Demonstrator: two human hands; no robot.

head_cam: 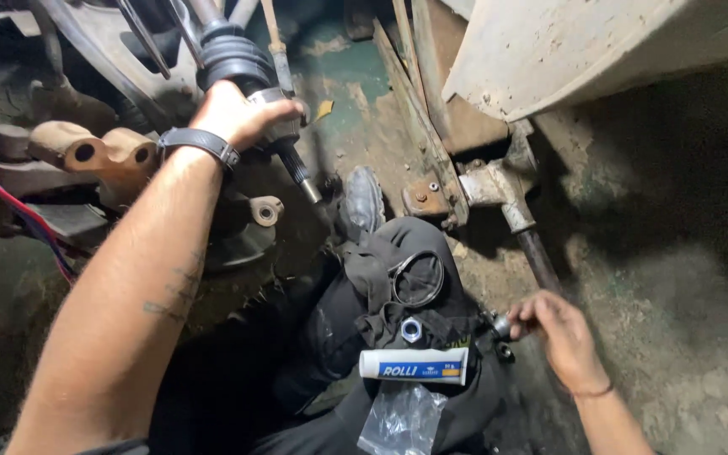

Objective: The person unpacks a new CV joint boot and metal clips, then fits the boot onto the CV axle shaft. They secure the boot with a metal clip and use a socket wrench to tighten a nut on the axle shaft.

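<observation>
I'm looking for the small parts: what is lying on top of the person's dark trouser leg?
On the trouser leg lie a white-and-blue tube, a metal nut, a clamp ring and a clear plastic bag. Anything beneath the tube or bag is covered.

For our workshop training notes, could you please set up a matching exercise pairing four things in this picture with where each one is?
Things:
1. drive shaft
2. white and blue tube
3. metal nut
4. clear plastic bag

Places:
A. lying across the lap, below the nut
B. gripped by the left hand near its ribbed rubber boot
C. at the bottom edge, just below the tube
D. resting on the dark trousers, just above the tube

Pairs: 1-B, 2-A, 3-D, 4-C
</observation>
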